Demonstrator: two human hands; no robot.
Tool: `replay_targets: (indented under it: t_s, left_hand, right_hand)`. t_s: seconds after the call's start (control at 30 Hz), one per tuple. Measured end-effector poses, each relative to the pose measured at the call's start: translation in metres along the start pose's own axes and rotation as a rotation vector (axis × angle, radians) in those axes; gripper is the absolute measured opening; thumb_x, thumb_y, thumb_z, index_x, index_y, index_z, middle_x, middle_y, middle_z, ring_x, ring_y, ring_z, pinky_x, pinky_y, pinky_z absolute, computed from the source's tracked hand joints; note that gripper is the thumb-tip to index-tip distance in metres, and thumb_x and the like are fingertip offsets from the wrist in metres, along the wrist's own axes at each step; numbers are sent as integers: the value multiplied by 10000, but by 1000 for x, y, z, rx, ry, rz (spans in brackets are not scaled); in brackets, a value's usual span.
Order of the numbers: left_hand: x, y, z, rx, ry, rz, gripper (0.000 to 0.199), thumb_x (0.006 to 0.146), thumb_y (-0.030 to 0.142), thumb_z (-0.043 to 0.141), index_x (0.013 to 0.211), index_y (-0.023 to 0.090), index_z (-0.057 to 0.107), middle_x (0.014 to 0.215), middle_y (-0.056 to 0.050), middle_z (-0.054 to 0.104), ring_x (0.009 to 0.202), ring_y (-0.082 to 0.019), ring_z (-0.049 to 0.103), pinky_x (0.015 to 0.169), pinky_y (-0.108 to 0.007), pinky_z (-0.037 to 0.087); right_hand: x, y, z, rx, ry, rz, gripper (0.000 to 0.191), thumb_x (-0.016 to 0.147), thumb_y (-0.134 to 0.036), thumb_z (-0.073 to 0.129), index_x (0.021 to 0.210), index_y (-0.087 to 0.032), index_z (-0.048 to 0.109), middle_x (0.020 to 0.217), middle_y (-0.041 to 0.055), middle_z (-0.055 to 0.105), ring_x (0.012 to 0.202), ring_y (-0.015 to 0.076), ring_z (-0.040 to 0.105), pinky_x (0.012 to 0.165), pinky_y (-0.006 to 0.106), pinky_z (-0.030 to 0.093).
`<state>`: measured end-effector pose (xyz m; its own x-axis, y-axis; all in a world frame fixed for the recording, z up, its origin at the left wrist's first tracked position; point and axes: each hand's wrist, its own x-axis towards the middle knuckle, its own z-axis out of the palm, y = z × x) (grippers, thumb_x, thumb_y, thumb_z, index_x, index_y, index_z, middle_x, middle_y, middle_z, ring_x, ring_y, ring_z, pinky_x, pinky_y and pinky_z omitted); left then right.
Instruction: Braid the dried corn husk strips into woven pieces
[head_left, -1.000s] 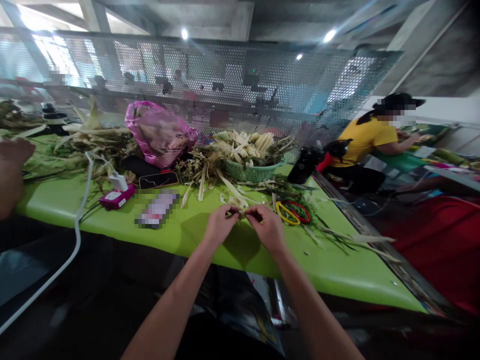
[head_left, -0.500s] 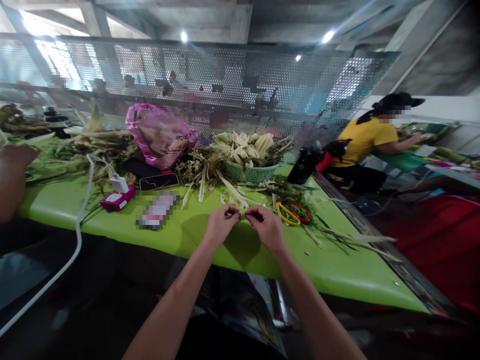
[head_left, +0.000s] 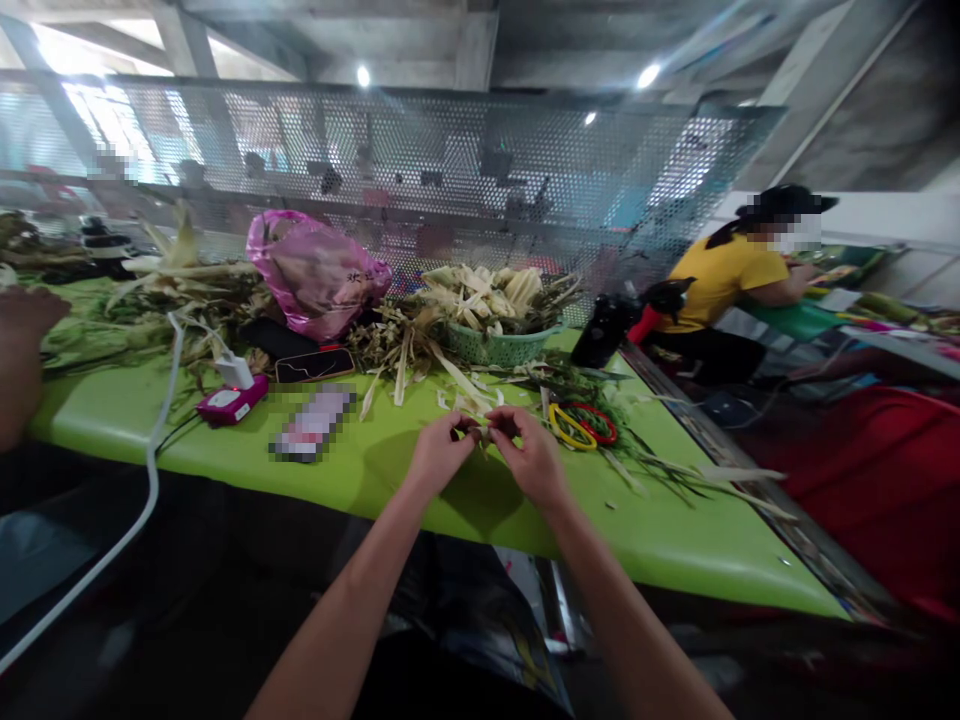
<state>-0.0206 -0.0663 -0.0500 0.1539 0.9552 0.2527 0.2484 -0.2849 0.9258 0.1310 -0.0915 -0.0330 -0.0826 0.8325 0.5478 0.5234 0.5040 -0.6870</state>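
Observation:
Close together above the green table [head_left: 675, 545], my hands meet over a small pale piece of dried husk [head_left: 484, 435]. The fingers of my left hand [head_left: 441, 448] pinch one side of it. From the other side, my right hand [head_left: 529, 452] pinches it between thumb and fingertips. Most of the piece is hidden by the fingers, so its shape is hard to make out. Scissors [head_left: 583, 425] with yellow and red handles lie just right of my right hand, among green stems. Loose husk strips [head_left: 461, 385] lie beyond my fingertips.
A green basket [head_left: 495, 347] heaped with husk stands behind. Left of it are a pink plastic bag [head_left: 319, 275], a phone [head_left: 313, 365], a blurred-out flat item [head_left: 313, 422] and a magenta power block [head_left: 234, 400] with a white cable. Another person's hand [head_left: 30, 315] is far left; a person in yellow [head_left: 731, 275] sits right.
My right fingers have shifted slightly on the small husk piece, with the thumb lower. Both hands stay in nearly the same place. The view has drifted a little.

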Motion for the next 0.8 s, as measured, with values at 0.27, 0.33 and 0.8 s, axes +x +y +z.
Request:
replay_targets:
  t_s: [0.27, 0.33, 0.8]
  left_hand:
    - [2, 0, -2, -509, 169, -178, 193, 681, 325, 656, 762, 157, 606, 656, 14, 598, 601, -93, 527, 600, -211, 406]
    - [2, 2, -3, -597, 183, -185, 222, 657, 330, 686, 764, 152, 606, 665, 15, 599, 604, -83, 526, 609, -205, 410]
    - [-2, 9, -5, -763, 80, -201, 296, 578, 320, 776, 733, 145, 595, 678, 7, 644, 648, -115, 619, 700, -256, 477]
  right_hand:
    - [0, 0, -3, 163, 260, 95, 208, 801, -312, 627, 963, -220, 534, 899, 26, 564, 674, 137, 544, 606, 272, 470]
    - [2, 2, -3, 223, 168, 192, 223, 785, -367, 642, 903, -204, 547, 780, 5, 561, 614, 130, 520, 557, 257, 449]
    - [5, -5, -5, 418, 13, 330, 279, 712, -429, 689, 660, -166, 610, 765, 28, 641, 685, 159, 562, 642, 277, 446]
